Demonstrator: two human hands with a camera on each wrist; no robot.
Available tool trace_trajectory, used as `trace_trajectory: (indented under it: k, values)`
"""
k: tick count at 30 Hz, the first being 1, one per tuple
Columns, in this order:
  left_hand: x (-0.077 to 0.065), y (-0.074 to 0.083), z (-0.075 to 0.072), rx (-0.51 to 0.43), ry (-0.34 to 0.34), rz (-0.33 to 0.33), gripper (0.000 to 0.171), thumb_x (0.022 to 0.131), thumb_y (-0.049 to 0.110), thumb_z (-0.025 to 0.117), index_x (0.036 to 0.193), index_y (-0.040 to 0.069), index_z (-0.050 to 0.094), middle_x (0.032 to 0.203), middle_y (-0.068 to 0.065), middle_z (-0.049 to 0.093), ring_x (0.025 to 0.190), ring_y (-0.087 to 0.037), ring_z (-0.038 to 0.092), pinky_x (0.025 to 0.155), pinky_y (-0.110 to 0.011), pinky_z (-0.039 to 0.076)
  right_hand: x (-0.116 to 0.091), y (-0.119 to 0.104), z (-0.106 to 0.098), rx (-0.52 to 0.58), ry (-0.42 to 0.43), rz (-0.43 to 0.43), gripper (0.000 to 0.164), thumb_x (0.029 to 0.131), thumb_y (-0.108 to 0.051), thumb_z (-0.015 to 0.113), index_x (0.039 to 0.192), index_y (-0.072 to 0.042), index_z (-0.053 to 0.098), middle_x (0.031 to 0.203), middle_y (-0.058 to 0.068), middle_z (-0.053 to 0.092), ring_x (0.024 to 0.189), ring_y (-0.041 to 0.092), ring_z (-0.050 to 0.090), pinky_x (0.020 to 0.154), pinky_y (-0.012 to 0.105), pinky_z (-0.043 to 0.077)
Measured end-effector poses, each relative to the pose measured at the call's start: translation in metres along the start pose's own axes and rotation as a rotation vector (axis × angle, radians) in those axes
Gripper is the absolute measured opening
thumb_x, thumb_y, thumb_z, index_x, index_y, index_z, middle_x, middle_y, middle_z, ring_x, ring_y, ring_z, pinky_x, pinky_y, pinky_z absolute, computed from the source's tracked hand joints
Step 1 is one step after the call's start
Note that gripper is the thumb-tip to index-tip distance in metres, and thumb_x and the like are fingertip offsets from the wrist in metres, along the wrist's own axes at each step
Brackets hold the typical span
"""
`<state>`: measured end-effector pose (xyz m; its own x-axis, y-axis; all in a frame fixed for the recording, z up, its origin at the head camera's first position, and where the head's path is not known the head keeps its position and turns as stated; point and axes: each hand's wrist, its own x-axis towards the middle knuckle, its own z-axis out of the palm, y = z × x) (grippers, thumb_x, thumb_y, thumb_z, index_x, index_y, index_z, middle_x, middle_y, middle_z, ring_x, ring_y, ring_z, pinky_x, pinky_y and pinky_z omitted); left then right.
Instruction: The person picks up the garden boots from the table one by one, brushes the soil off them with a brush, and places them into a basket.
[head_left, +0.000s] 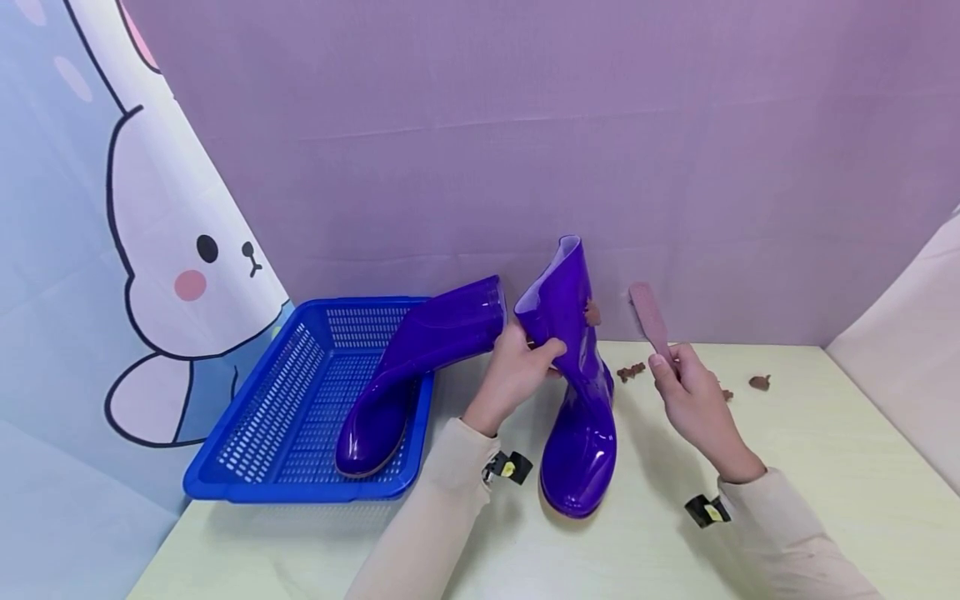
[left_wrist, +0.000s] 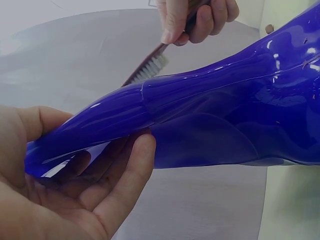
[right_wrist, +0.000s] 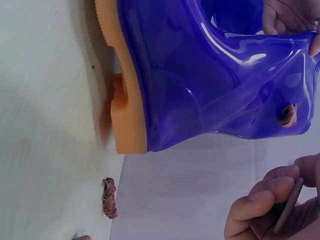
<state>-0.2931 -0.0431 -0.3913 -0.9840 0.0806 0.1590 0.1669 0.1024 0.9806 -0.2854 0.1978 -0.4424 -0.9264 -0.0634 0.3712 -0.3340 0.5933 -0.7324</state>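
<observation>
A glossy purple rain boot stands with its toe toward me, its orange sole showing in the right wrist view. Near the top of its shaft, my left hand grips the rubber, which is folded inward there. A brown clump clings to the outer side of the shaft. My right hand holds a brush by its handle, to the right of the boot. In the left wrist view, pale bristles face the shaft; whether they touch it I cannot tell.
On the left, a blue plastic basket holds a second purple boot, its shaft leaning over the rim. Brown bits lie on the pale table: one clump near the boot, another farther right. A purple-grey cloth hangs behind.
</observation>
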Motion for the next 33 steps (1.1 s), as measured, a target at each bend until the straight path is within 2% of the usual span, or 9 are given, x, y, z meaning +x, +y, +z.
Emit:
trace_trajectory:
  k: [8,13,17,23,28,33]
  values:
    - [-0.001,0.001,0.0,0.003,-0.002,0.019,0.045,0.093,0.006,0.064,0.136,0.004,0.052,0.116,-0.02,0.069,0.086,-0.021,0.07,0.069,-0.035,0.063,-0.003,-0.004,0.007,0.082,-0.112,-0.215,0.013,0.108,-0.016,0.05,0.105,-0.006,0.055,0.07,-0.003,0.044,0.055,0.005,0.037,0.047,0.028,0.035]
    - [0.0,0.0,0.0,0.013,0.002,0.025,0.043,0.092,0.005,0.065,0.134,0.004,0.053,0.111,-0.018,0.069,0.084,-0.02,0.07,0.067,-0.033,0.063,-0.005,-0.008,0.01,0.076,-0.143,-0.256,0.007,0.107,-0.013,0.051,0.104,-0.009,0.055,0.068,-0.005,0.042,0.053,0.002,0.035,0.046,0.027,0.034]
    - [0.001,-0.001,-0.001,0.013,0.003,0.022,0.045,0.092,0.006,0.065,0.135,0.004,0.052,0.114,-0.019,0.069,0.086,-0.021,0.071,0.067,-0.033,0.063,-0.005,-0.008,0.011,0.012,-0.093,-0.203,0.012,0.108,-0.018,0.05,0.104,-0.007,0.055,0.07,-0.002,0.045,0.055,0.004,0.038,0.048,0.027,0.035]
    - [0.001,-0.001,-0.001,0.008,-0.001,0.007,0.048,0.092,0.007,0.066,0.137,0.003,0.05,0.119,-0.02,0.068,0.088,-0.022,0.072,0.073,-0.04,0.064,-0.003,-0.003,0.009,-0.086,-0.003,-0.107,0.02,0.109,-0.026,0.049,0.105,-0.007,0.056,0.073,0.0,0.047,0.058,0.007,0.042,0.054,0.028,0.035]
    - [0.002,-0.001,0.0,0.012,-0.006,0.013,0.046,0.092,0.008,0.066,0.135,0.002,0.051,0.118,-0.02,0.068,0.088,-0.022,0.072,0.068,-0.033,0.063,-0.002,-0.002,0.008,-0.091,0.005,-0.068,0.026,0.11,-0.029,0.047,0.108,-0.005,0.056,0.074,0.003,0.048,0.058,0.009,0.042,0.054,0.028,0.036]
    - [0.001,0.0,-0.001,0.018,-0.005,0.004,0.047,0.092,0.008,0.066,0.136,0.002,0.051,0.119,-0.021,0.068,0.089,-0.022,0.072,0.068,-0.033,0.063,-0.001,0.001,0.006,-0.065,0.008,0.019,0.035,0.111,-0.035,0.041,0.108,-0.002,0.051,0.076,0.006,0.052,0.057,0.011,0.044,0.051,0.029,0.037]
